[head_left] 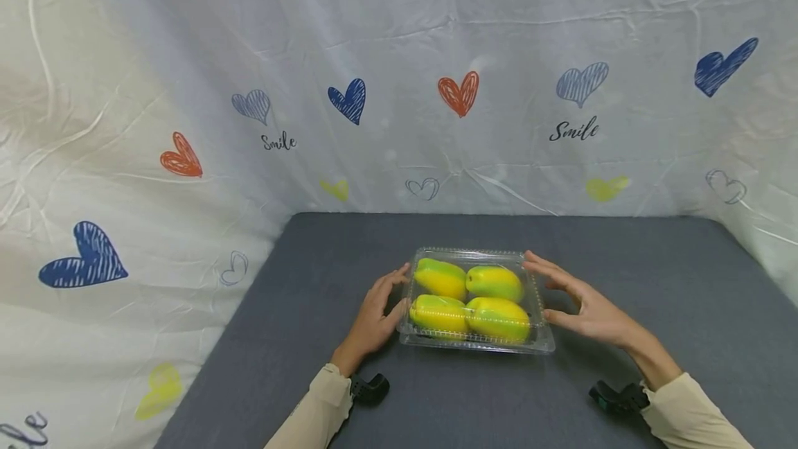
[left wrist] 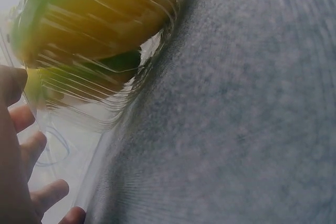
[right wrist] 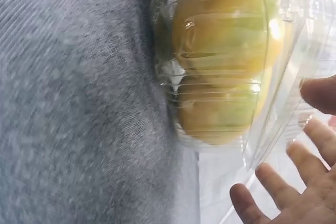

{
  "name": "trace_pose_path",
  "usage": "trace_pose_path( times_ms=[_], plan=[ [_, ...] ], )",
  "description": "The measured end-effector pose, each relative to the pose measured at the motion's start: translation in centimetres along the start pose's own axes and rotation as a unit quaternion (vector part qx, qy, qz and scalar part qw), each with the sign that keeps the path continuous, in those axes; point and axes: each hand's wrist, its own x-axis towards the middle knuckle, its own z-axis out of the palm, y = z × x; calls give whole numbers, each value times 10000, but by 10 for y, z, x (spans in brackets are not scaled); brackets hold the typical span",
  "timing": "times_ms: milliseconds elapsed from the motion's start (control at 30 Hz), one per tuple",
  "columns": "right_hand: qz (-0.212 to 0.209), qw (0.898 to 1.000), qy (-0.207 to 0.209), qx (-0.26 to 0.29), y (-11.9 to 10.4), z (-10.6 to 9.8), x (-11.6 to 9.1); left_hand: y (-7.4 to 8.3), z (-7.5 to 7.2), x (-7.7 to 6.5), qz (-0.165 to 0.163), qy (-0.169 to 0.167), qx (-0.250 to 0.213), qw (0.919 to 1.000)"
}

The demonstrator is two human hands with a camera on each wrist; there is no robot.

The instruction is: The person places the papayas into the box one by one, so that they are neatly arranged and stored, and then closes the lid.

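A clear plastic clamshell box (head_left: 476,347) sits on the dark grey table, its transparent lid over several yellow-green fruits (head_left: 499,319) that look like mangoes. At the box's left side is my left hand (head_left: 374,314), with thumb and fingers spread along the edge. My right hand (head_left: 589,307) is at the opposite side, fingers extended toward the far right corner and thumb near the side wall. Both wrist views show spread fingers beside the box rim, with the ribbed plastic wall (right wrist: 220,77) in front of the fruit. Whether the fingertips press on the plastic is hard to tell.
The grey table (head_left: 474,400) extends around the box on all sides. Behind it and to the left hangs a white sheet (head_left: 399,40) printed with hearts and the word Smile. A black wrist device (head_left: 370,390) is strapped on each forearm.
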Motion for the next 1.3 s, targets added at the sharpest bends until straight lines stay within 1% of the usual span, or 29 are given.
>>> trace_pose_path(
  times_ms=[233,300,367,500,567,633,800,867,933,1000,1033,1100,1167,1233,1300],
  plan=[
    [108,9997,108,-170,0,2,1,0,-2,0,-153,-57,-187,9997],
    [145,9997,135,-174,0,3,1,1,-3,0,-122,-69,-326,9994],
    [187,9996,173,-151,0,3,0,1,-5,1,-33,-90,-503,9987],
    [270,9993,235,-108,-2,3,1,-1,-8,3,254,-186,-947,9950],
    [274,9993,217,-103,-2,2,1,-3,-10,3,356,-303,-1157,9922],
    [244,9995,181,-106,-3,2,1,-4,-10,2,392,-416,-1253,9905],
    [16,9999,166,-22,-4,2,2,-5,-13,0,298,-684,-1504,9858],
    [-63,9998,201,31,-4,1,2,-3,-13,-1,171,-726,-1633,9838],
    [-53,9997,227,68,-4,1,1,-1,-13,-1,2,-735,-1753,9818],
    [100,9997,238,41,-5,1,-1,0,-13,-2,-177,-705,-1895,9792],
    [259,9994,224,18,-5,1,-2,1,-13,-2,-238,-668,-1946,9783],
    [668,9975,193,-78,-7,1,-3,1,-12,-3,-247,-549,-2026,9774],
    [1113,9936,159,-114,-9,0,-3,2,-11,-3,-138,-379,-2055,9778],
    [1487,9889,61,-37,-10,-2,-3,1,-9,-3,116,-224,-2089,9776],
    [1677,9855,-85,224,-11,-5,-2,2,-7,-3,331,-78,-2124,9766]
  ],
)
